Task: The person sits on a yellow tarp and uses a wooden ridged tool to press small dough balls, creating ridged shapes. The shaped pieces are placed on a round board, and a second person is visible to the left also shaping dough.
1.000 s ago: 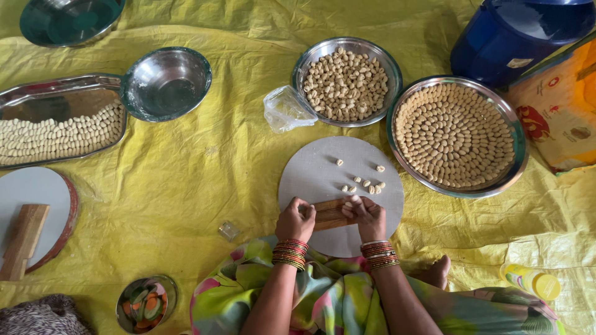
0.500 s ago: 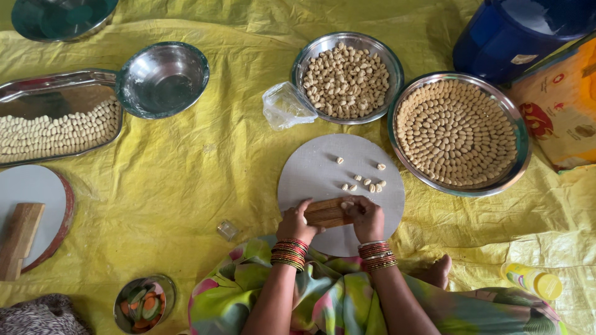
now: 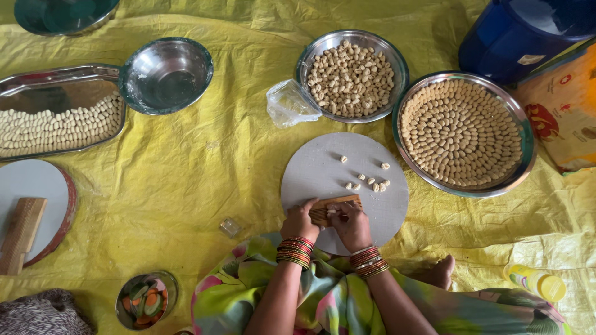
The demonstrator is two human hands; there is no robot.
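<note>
Low centre of frame — left hand [image 3: 300, 221] grips the comb [image 3: 336, 209] on the board [image 3: 323, 164]; right hand [image 3: 351, 226] presses a dough piece [image 3: 332, 211] onto it, fingers curled.

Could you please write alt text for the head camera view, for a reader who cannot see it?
Both hands, left hand and right hand, press on a ridged wooden block atop a round grey board scattered with small dough pieces. Steel trays of shaped pieces sit on the yellow sheet.
</note>
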